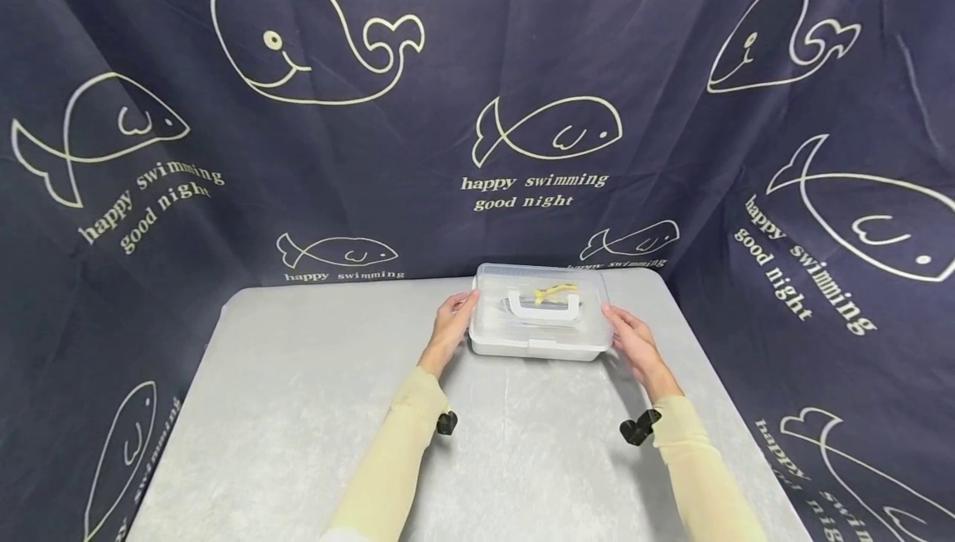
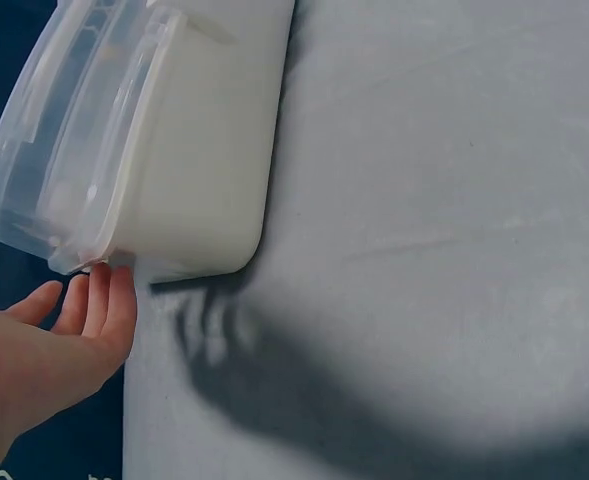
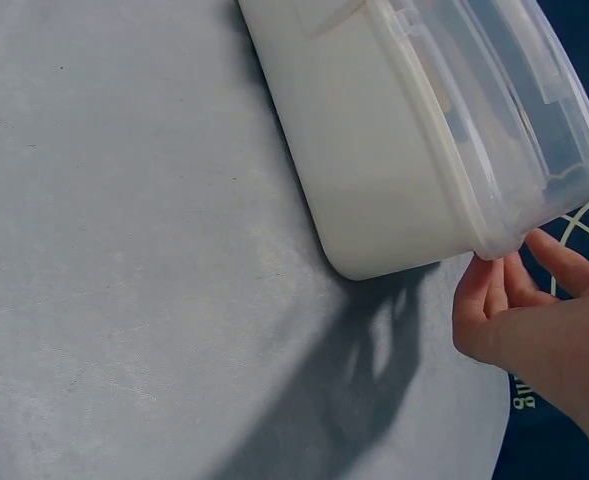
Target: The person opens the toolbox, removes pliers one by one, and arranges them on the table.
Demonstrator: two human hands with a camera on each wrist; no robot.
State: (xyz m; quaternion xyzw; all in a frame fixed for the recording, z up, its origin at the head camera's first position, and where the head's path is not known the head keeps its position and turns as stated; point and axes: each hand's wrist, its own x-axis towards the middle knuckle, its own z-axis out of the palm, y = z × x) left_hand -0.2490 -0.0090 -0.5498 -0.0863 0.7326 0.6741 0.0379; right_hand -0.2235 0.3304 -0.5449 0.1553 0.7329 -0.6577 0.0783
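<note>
A plastic storage box (image 1: 537, 350) with a white base and a clear lid (image 1: 492, 310) stands near the far edge of the table. A white carrying handle (image 1: 545, 314) lies across the lid. Through it shows something yellow (image 1: 555, 290) with a darker shape beside it. My left hand (image 1: 451, 324) holds the box's left end, fingertips tucked under the lid's rim (image 2: 114, 215). At the opposite end my right hand (image 1: 634, 339) grips the same rim, its fingers (image 3: 509, 285) curled below the edge.
The grey table (image 1: 298, 409) carries the box at its back. Dark blue curtains (image 1: 418, 161) with white fish and whale drawings hang behind and on both sides. Dark wrist cameras (image 1: 640, 427) sit on the cuffs of the pale yellow sleeves (image 1: 701, 467).
</note>
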